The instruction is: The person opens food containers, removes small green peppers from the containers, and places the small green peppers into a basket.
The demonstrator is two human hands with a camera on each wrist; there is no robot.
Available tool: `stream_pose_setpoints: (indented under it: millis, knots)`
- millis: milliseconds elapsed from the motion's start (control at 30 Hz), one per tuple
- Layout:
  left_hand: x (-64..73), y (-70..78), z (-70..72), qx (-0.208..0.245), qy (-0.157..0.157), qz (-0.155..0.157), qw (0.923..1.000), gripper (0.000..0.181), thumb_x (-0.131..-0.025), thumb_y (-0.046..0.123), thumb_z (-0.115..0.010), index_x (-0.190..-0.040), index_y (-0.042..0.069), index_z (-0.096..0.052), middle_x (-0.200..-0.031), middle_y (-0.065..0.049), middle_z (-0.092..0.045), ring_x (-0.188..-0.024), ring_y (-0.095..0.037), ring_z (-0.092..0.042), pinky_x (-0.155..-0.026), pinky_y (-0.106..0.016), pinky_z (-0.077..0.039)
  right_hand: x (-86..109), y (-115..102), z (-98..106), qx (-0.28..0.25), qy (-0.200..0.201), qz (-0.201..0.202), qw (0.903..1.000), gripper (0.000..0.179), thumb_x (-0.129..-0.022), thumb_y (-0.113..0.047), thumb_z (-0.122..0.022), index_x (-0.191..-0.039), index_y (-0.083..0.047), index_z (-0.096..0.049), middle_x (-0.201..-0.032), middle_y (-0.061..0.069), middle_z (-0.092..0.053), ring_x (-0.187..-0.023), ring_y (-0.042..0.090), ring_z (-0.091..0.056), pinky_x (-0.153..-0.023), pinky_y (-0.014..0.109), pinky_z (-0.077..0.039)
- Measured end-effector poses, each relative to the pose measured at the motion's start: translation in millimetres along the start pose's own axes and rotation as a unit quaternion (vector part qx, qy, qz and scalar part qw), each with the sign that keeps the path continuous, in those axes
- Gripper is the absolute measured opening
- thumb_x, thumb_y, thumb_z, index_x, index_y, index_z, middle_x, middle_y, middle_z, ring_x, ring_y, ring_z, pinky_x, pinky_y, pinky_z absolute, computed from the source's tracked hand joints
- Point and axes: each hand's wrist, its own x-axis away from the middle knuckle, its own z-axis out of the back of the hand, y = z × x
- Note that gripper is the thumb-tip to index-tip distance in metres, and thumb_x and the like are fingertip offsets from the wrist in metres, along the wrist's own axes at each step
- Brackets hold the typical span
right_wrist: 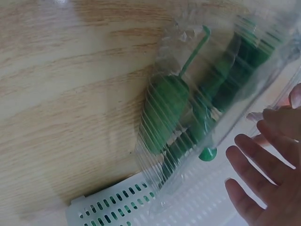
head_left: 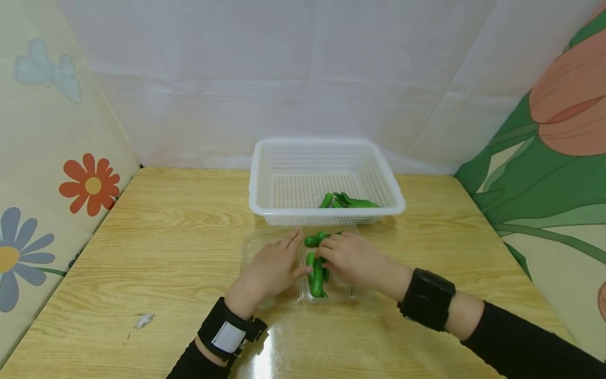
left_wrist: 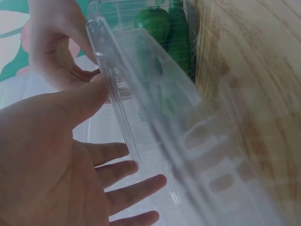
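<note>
A clear plastic clamshell box (head_left: 352,296) lies opened flat in front of me, its lid (head_left: 253,247) on the left. Several green peppers (head_left: 317,281) are in the right half; the right wrist view shows one plump pepper (right_wrist: 164,110) with a thin stem through the ribbed wall. My left hand (head_left: 272,268) reaches over the lid, its thumb at the middle edge and its fingers (left_wrist: 136,190) straight and spread. Above the peppers is my right hand (head_left: 352,258), fingers (right_wrist: 256,155) loosely bent beside the box rim, with nothing seen in their grasp.
Just behind the box stands a white perforated basket (head_left: 255,184), with more green peppers (head_left: 357,202) in its front right corner. White cloth (head_left: 199,84) hangs at the back of the wooden table (head_left: 180,221). Flower-printed cloths flank both sides.
</note>
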Motion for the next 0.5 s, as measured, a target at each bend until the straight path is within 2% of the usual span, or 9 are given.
stream_pose_setpoints:
  millis: [167, 500]
  knots:
    - [-0.3, -0.2, -0.2, -0.001, 0.0, -0.002, 1.0, 0.079, -0.098, 0.053, -0.053, -0.155, 0.003, -0.029, -0.161, -0.015, -0.023, -0.141, -0.034, -0.037, -0.114, -0.053, -0.032, -0.2, -2, -3, 0.006, -0.005, 0.008, 0.9999, 0.029, -0.084, -0.018, -0.081, -0.109, -0.008, -0.071, -0.102, 0.003, -0.07, -0.093, 0.02, -0.067, -0.08, 0.036, -0.057]
    - [-2.2, -0.8, -0.8, -0.003, -0.006, 0.001, 1.0, 0.079, -0.098, 0.053, -0.052, -0.155, 0.004, -0.028, -0.162, -0.015, -0.024, -0.14, -0.034, -0.037, -0.114, -0.053, -0.032, 0.1, -2, -12, 0.014, -0.03, 0.011, 0.9994, 0.03, -0.082, -0.02, -0.082, -0.109, -0.01, -0.072, -0.106, 0.003, -0.071, -0.098, 0.02, -0.067, -0.084, 0.038, -0.056]
